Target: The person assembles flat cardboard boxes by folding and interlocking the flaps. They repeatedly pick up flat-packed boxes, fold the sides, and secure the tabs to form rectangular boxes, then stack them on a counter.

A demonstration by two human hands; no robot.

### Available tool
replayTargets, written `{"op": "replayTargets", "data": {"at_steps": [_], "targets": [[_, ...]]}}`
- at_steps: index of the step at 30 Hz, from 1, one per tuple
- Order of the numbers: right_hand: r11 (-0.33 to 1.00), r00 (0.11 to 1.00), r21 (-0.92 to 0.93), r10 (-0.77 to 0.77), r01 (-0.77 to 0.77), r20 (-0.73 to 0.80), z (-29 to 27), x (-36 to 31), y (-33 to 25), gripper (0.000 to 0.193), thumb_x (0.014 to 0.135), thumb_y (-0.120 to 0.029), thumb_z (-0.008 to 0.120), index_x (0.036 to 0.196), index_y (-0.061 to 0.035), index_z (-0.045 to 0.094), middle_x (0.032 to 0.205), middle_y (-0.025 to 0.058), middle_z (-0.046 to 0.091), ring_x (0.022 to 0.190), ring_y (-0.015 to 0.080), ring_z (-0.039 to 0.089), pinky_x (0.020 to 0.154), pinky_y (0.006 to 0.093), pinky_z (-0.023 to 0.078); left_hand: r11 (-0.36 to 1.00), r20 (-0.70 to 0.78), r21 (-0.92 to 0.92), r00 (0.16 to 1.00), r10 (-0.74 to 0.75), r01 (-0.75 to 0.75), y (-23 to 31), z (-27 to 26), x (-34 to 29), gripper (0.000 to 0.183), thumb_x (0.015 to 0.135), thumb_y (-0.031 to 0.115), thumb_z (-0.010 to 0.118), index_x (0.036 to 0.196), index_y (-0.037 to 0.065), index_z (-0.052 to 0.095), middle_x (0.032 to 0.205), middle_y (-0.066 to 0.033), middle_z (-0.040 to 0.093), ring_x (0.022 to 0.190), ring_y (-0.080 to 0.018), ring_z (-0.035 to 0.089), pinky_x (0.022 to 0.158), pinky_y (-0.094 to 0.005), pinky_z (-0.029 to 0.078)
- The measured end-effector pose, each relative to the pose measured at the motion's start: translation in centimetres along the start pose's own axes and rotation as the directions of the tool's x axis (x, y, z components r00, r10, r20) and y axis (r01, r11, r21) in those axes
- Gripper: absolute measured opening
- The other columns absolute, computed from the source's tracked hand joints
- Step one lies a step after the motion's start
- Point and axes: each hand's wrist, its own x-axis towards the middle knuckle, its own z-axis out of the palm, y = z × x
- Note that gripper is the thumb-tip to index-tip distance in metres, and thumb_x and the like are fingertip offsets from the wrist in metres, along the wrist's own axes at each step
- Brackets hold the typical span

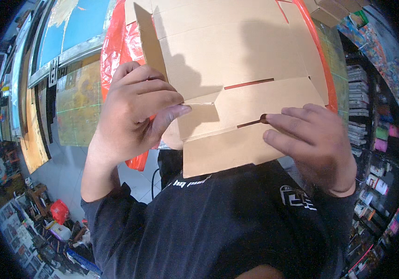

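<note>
A brown cardboard box blank (250,104), unfolded and partly creased, lies in front of me. My left hand (139,104) is closed on it, pinching a small flap between thumb and fingers at the near left corner. Just beyond that hand, the left side panel (149,44) stands upright. Across the near edge, my right hand (313,139) grips the front panel (229,149), with its fingertips at a narrow slot; its thumb is hidden. A second slot (248,84) shows red through it, farther in along a fold.
Red plastic sheeting (120,44) lies under the cardboard. Framed screens (73,37) stand at far left, beside a greenish work surface (79,102). More cardboard (327,13) sits at far right. Shelves with jars and containers (377,183) line the right; clutter (60,211) covers the lower left.
</note>
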Motion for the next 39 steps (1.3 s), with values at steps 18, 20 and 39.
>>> {"op": "replayTargets", "data": {"at_steps": [18,20,39], "targets": [[0.886,0.933,0.391,0.327,-0.249,-0.148,-1.9,4.0,3.5,0.014,0.074,-0.002,0.067,0.087,-0.0003,0.065,0.070,0.0132,0.065,0.067,0.0283,0.067,0.063,0.0324,0.050,0.860,0.090,-0.506,0.988,0.129,-0.066,-2.8,1.0,3.4,0.035,0.059,0.009,0.054,0.089,-0.005,0.063,0.085,-0.0183,0.062,0.083,-0.0347,0.056,0.080,-0.0396,0.040],[0.938,0.956,0.305,0.229,-0.166,-0.185,-2.2,4.3,3.9,0.017,0.074,-0.002,0.066,0.090,0.0001,0.065,0.074,0.0137,0.065,0.070,0.0278,0.067,0.064,0.0322,0.050,0.817,0.070,-0.569,0.984,0.166,-0.098,-3.5,0.9,3.7,0.043,0.058,0.017,0.061,0.094,-0.006,0.064,0.090,-0.0188,0.063,0.085,-0.0337,0.056,0.082,-0.0384,0.041],[0.275,0.524,0.594,0.797,-0.756,0.299,-3.2,-10.8,11.8,0.050,0.079,-0.003,0.065,0.127,0.0007,0.052,0.086,0.0059,0.062,0.071,0.0113,0.058,0.066,0.0252,0.046,0.961,-0.044,-0.265,0.997,0.071,-0.080,0.7,2.4,2.8,0.047,0.060,0.044,0.083,0.087,0.007,0.071,0.079,-0.0078,0.069,0.075,-0.0238,0.055,0.068,-0.0328,0.042]]}}
